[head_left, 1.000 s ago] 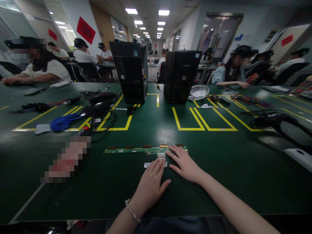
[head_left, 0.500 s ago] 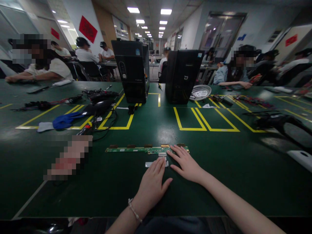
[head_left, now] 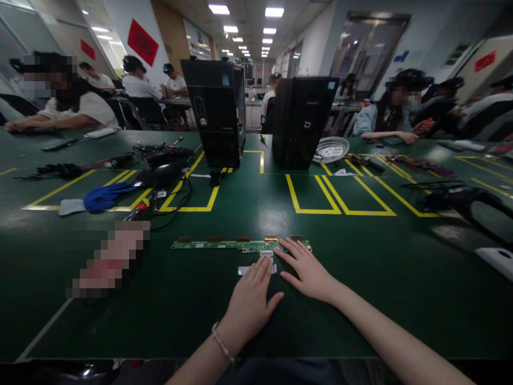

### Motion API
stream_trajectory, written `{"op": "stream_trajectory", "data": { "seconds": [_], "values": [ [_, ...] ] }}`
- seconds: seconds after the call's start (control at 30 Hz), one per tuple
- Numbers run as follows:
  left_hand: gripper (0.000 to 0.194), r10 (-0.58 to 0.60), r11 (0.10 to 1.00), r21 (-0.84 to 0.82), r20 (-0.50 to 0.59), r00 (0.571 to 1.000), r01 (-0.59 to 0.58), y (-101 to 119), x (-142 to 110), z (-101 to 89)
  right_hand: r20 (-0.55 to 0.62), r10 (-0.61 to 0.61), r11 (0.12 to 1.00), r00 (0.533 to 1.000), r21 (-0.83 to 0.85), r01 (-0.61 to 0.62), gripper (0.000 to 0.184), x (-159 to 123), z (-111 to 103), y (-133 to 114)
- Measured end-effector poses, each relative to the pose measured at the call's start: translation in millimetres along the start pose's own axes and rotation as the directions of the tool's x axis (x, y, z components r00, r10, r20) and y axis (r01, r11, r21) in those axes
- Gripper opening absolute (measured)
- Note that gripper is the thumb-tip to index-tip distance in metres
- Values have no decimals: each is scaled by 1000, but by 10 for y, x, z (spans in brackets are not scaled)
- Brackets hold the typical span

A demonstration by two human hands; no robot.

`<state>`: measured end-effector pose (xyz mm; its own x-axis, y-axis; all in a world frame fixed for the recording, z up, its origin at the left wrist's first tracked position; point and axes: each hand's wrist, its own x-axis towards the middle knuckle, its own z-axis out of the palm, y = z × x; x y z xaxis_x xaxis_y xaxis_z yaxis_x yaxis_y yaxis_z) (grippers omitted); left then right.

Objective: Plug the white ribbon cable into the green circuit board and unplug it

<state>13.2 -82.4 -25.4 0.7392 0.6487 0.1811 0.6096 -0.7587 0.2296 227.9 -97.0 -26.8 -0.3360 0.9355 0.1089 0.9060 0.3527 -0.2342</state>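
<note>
A long narrow green circuit board (head_left: 216, 245) lies flat on the dark green table (head_left: 360, 278) in front of me. My right hand (head_left: 308, 271) rests open, fingers spread, with its fingertips on the board's right end. Just left of it my left hand (head_left: 249, 300) lies flat and open, its fingertips on a small white strip (head_left: 242, 270) below the board. A bead bracelet is on my left wrist. A small white connector (head_left: 266, 253) sits on the board's near edge between my hands.
Two black computer towers (head_left: 218, 109) (head_left: 300, 120) stand at mid-table among yellow tape outlines. Cables, a black tool (head_left: 160, 174) and a blue glove (head_left: 105, 197) lie at left; a white fan guard (head_left: 331, 149) and black gear (head_left: 457, 199) at right. Other people sit around the far side.
Both hands stay flat where they were. The view has shifted slightly.
</note>
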Motion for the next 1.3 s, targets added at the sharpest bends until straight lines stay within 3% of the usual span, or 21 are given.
{"op": "stream_trajectory", "data": {
  "seconds": [0.3, 0.57, 0.73, 1.03, 1.2, 1.3],
  "values": [
    [57, 101, 995, -33, 138, 985, -97, -222, 58, -198, 27, -18, 1000, 999, 22, 17, 60, -7, -56, 3],
    [65, 66, 997, -42, 226, 972, -58, -204, 83, -249, 29, -17, 999, 999, 33, 16, 60, -6, -37, 12],
    [65, 43, 997, -64, 215, 976, -30, -162, 92, -268, 25, -15, 999, 1000, 35, 14, 60, -12, -22, 18],
    [52, 3, 997, -75, 99, 995, 5, -98, 90, -168, 16, -15, 1000, 1000, 22, 14, 60, -9, -34, -10],
    [39, 52, 986, -149, -128, 990, -71, -175, 112, -196, 12, 0, 1000, 1000, 0, 0, 59, -15, 3, -13],
    [33, -17, 980, -194, -274, 962, -38, -240, 52, -340, 17, 1, 1000, 1000, -2, -1, 60, -11, 4, -13]
  ]
}}
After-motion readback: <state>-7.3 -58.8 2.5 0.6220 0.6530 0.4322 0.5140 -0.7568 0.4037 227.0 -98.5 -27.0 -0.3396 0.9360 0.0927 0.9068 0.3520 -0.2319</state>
